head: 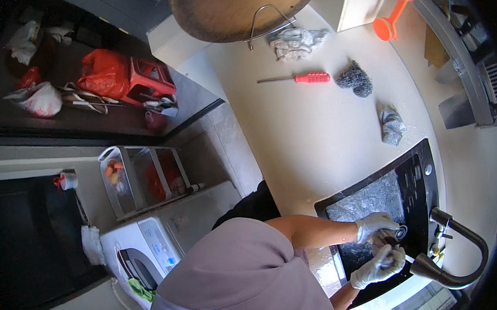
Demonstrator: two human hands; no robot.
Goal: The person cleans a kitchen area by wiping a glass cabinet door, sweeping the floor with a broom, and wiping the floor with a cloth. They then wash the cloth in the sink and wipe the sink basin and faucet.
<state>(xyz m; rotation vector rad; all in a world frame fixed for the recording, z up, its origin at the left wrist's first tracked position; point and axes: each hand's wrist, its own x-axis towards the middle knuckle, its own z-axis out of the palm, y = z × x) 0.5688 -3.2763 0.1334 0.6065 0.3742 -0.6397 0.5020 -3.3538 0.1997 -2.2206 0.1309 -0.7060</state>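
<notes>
My left hand (376, 226), in a thin translucent glove, is over the black sink (419, 186) and grips a small ring-shaped part (401, 232). Close below it in the picture, my right hand (379, 267), gloved the same way, has its fingers curled beside a dark piece (393, 242). Whether the right fingers hold that piece cannot be made out. A brownish, crumpled-looking thing (379, 238) shows between the hands, partly hidden. The dark gooseneck faucet (475, 243) arches over the sink, its spout head pointing at my right hand, with a pale streak at its mouth.
On the pale counter (273, 144) lie a grey crumpled cloth (392, 125), steel-wool scourers (354, 79), a red-handled screwdriver (312, 78) and a whitish rag (297, 43). A round wooden board (242, 8) stands at the counter's far end. A washing machine (155, 239) is behind me.
</notes>
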